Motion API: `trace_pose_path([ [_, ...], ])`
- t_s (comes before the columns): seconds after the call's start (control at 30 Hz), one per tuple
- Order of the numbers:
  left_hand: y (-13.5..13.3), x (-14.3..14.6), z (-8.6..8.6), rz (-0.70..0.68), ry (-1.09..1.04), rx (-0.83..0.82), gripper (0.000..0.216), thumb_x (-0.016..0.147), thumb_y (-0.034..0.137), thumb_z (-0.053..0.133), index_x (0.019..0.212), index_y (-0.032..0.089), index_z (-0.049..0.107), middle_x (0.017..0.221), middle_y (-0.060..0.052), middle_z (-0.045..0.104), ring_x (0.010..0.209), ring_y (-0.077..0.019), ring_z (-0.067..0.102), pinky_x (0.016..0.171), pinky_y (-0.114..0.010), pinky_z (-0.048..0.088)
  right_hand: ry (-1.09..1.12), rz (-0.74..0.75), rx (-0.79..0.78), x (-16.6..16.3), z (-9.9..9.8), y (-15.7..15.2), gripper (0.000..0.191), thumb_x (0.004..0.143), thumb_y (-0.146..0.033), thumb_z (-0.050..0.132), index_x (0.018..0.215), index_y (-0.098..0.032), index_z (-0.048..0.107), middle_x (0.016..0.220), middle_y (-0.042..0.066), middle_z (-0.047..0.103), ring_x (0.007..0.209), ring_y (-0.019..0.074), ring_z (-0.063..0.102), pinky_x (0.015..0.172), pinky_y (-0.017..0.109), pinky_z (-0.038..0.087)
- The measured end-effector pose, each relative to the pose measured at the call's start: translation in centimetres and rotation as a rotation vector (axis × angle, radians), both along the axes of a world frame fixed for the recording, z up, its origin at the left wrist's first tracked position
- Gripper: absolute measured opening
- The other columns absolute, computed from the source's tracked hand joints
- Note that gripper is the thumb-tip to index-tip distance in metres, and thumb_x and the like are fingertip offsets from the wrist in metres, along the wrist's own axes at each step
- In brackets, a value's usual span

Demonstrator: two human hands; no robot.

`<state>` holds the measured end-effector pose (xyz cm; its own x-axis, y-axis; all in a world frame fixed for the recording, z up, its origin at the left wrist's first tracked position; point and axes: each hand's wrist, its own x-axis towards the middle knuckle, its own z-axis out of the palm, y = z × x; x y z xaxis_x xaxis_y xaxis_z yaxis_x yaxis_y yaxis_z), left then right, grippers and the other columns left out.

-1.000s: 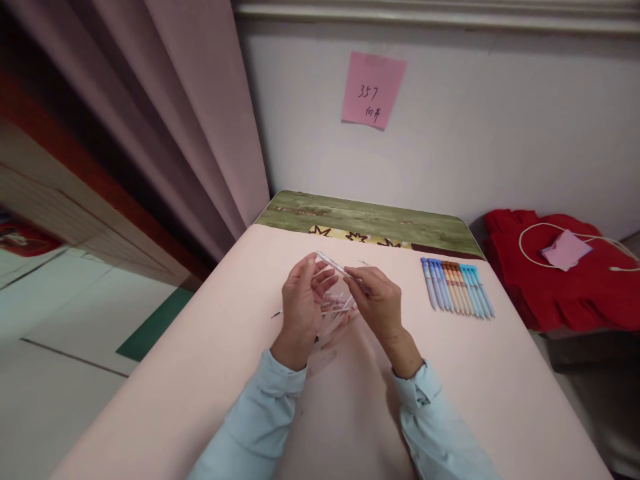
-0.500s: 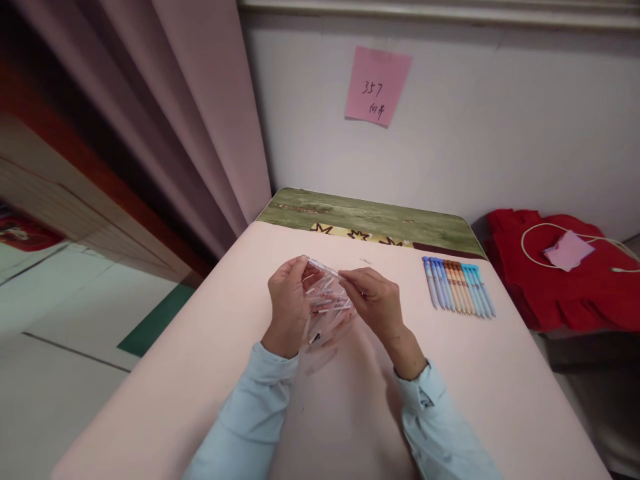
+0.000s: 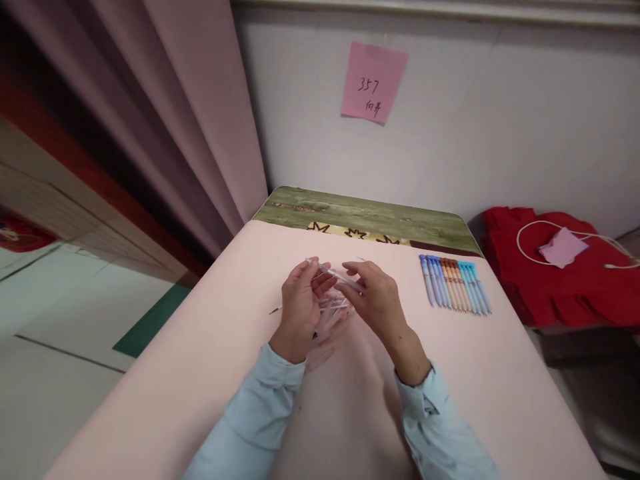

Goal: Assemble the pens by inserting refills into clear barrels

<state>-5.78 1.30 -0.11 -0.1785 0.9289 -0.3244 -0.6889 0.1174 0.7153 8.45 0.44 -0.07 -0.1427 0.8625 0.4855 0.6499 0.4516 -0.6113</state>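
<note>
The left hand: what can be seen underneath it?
Right of the left hand, a loose pile of clear, whitish slender pieces shows on the table; left of the hand, a thin dark-tipped stick pokes out. Whatever the hand itself covers cannot be seen.

dim, diffuse light lay over the table [image 3: 165,413] as soft shadows pooled beside the sleeves [image 3: 250,413]; wide-angle distortion stretched the edges, the curtain [image 3: 200,100] darkened toward upper left, and the pen [image 3: 345,278] blurred slightly.
</note>
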Motion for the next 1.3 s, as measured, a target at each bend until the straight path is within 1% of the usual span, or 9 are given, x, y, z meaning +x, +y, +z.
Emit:
trace_pose_path([
  [0.1, 0.1, -0.2, 0.1, 0.007, -0.010, -0.032, 0.027, 0.074, 0.024, 0.077, 0.095, 0.017, 0.062, 0.086, -0.005, 0.073, 0.066, -0.0143, 0.069, 0.061, -0.026, 0.057, 0.041, -0.008, -0.101, -0.1, 0.4, -0.2, 0.029, 0.076, -0.014, 0.065, 0.104, -0.020, 0.061, 0.099, 0.005, 0.067, 0.073, 0.0161, 0.063, 0.069, 0.029, 0.050],
  [0.17, 0.2, -0.2, 0.2, 0.022, -0.022, -0.038, 0.025, 0.075, 0.022, 0.076, 0.095, 0.017, 0.063, 0.085, -0.005, 0.073, 0.067, -0.0138, 0.069, 0.064, -0.026, 0.058, 0.064, -0.020, -0.133, -0.1, 0.8, -0.4, 0.026, 0.073, -0.011, 0.061, 0.097, -0.020, 0.059, 0.093, 0.003, 0.066, 0.071, 0.0157, 0.061, 0.067, 0.029, 0.048],
  [0.3, 0.3, -0.3, 0.3, 0.057, -0.042, -0.016, 0.023, 0.075, 0.020, 0.076, 0.093, 0.015, 0.063, 0.083, -0.005, 0.072, 0.070, -0.0137, 0.069, 0.069, -0.027, 0.058, 0.080, -0.061, -0.091, -0.1, 1.3, -0.5, 0.012, 0.072, -0.011, 0.061, 0.078, -0.021, 0.057, 0.076, 0.000, 0.061, 0.069, 0.0163, 0.058, 0.065, 0.028, 0.044],
  [0.37, 0.3, -0.3, 0.3, 0.064, -0.046, -0.001, 0.021, 0.075, 0.019, 0.076, 0.092, 0.015, 0.063, 0.082, -0.005, 0.072, 0.070, -0.0136, 0.069, 0.069, -0.027, 0.058, 0.087, -0.069, -0.054, 0.0, 1.3, -0.5, 0.009, 0.075, -0.013, 0.063, 0.076, -0.021, 0.060, 0.074, 0.000, 0.062, 0.069, 0.0160, 0.057, 0.064, 0.028, 0.044],
  [0.47, 0.2, -0.3, 0.4, 0.069, -0.056, 0.014, 0.020, 0.076, 0.018, 0.075, 0.092, 0.014, 0.063, 0.082, -0.005, 0.071, 0.071, -0.0131, 0.068, 0.070, -0.027, 0.058, 0.067, -0.078, 0.007, 0.2, 1.2, -0.5, 0.005, 0.079, -0.017, 0.066, 0.081, -0.021, 0.066, 0.081, 0.002, 0.068, 0.072, 0.0164, 0.061, 0.065, 0.028, 0.046],
  [0.57, 0.2, -0.3, 0.5, 0.090, -0.067, 0.032, 0.022, 0.076, 0.017, 0.074, 0.094, 0.015, 0.063, 0.084, -0.005, 0.071, 0.076, -0.0132, 0.069, 0.071, -0.026, 0.058, 0.038, -0.086, 0.043, 0.3, 1.0, -0.5, 0.008, 0.082, -0.019, 0.068, 0.089, -0.022, 0.071, 0.089, 0.003, 0.071, 0.072, 0.0156, 0.064, 0.066, 0.027, 0.049],
  [0.67, 0.2, -0.3, 0.5, 0.095, -0.076, 0.050, 0.023, 0.075, 0.017, 0.075, 0.094, 0.015, 0.063, 0.085, -0.004, 0.070, 0.078, -0.0132, 0.069, 0.072, -0.026, 0.058, 0.014, -0.099, 0.048, 0.3, 1.1, -0.6, 0.011, 0.083, -0.020, 0.069, 0.093, -0.023, 0.073, 0.086, 0.002, 0.072, 0.063, 0.0141, 0.062, 0.064, 0.028, 0.049],
  [1.03, 0.1, -0.3, 0.9, 0.083, -0.066, 0.066, 0.023, 0.075, 0.019, 0.075, 0.095, 0.016, 0.063, 0.087, -0.005, 0.071, 0.080, -0.0144, 0.069, 0.074, -0.027, 0.058, 0.019, -0.079, 0.043, 0.1, 1.3, -0.6, 0.008, 0.083, -0.021, 0.070, 0.090, -0.022, 0.074, 0.081, 0.002, 0.074, 0.068, 0.0161, 0.066, 0.064, 0.027, 0.049],
  [1.3, -0.1, -0.5, 1.2, 0.040, -0.053, 0.116, 0.033, 0.072, 0.015, 0.078, 0.101, 0.016, 0.062, 0.093, -0.005, 0.072, 0.081, -0.0138, 0.069, 0.080, -0.028, 0.057, 0.023, -0.109, 0.051, 0.2, 0.8, -0.6, 0.016, 0.090, -0.031, 0.065, 0.099, -0.023, 0.075, 0.080, 0.003, 0.073, 0.065, 0.0164, 0.064, 0.063, 0.029, 0.048],
])
